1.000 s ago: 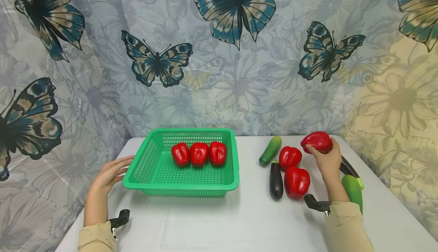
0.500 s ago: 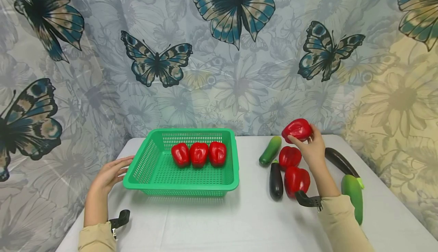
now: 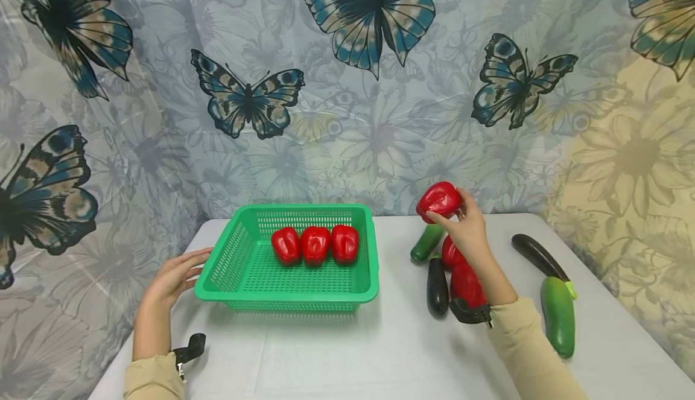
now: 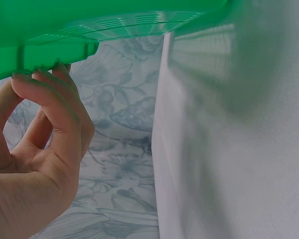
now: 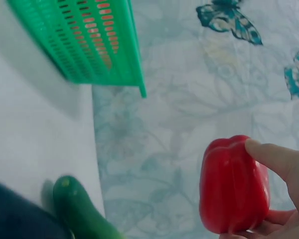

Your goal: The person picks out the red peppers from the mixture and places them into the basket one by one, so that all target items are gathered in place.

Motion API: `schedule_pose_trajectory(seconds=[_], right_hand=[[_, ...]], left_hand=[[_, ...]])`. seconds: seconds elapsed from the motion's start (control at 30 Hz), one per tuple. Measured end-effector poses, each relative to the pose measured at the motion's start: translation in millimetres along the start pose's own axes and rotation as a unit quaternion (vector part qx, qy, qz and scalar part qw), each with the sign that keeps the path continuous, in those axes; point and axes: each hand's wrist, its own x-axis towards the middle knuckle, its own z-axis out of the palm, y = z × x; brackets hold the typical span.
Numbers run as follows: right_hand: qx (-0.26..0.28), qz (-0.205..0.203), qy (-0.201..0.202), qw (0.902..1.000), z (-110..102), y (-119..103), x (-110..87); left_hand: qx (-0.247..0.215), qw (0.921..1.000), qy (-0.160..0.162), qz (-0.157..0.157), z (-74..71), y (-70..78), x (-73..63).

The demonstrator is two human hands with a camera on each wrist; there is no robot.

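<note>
In the head view my right hand (image 3: 469, 226) grips a red bell pepper (image 3: 441, 198), raised above the table. The right wrist view shows thumb and fingers on opposite sides of this pepper (image 5: 233, 185). My left hand (image 3: 172, 276) is at the left side of a green plastic basket (image 3: 293, 297), its fingertips right at the rim. From the left wrist, the fingers (image 4: 65, 114) look loosely bent against the basket's edge (image 4: 40, 57). Inside the basket, three red bell peppers (image 3: 315, 245) stand in a row.
Below the raised pepper lie a cucumber (image 3: 426, 244), a short eggplant (image 3: 437, 286) and two more red peppers (image 3: 466, 284), partly hidden by the right arm. Farther right are a long eggplant (image 3: 540, 258) and a green vegetable (image 3: 558, 317). A butterfly-print cloth (image 3: 347, 146) hangs behind the table.
My right hand has carried the red bell pepper leftward from the table's right side, over the cucumber, and slightly up. The left hand and basket have stayed put.
</note>
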Motion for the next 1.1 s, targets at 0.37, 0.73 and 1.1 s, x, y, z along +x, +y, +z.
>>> schedule_pose_trajectory(seconds=[0.37, 0.73, 1.1], right_hand=[[-0.006, -0.035, -0.047, 0.9983, 25.8, -10.6, -3.7], [-0.018, -0.058, -0.084, 0.9946, 51.6, -17.5, -7.7], [-0.019, -0.089, -0.130, 0.9873, 72.0, -24.4, -12.9]], left_hand=[[-0.011, 0.9999, -0.004, 0.009, -0.7, -1.3, 0.1], [-0.012, 0.9999, -0.002, -0.002, -0.6, -0.8, 1.8], [-0.010, 0.9999, 0.001, -0.009, -0.9, -1.7, 3.1]])
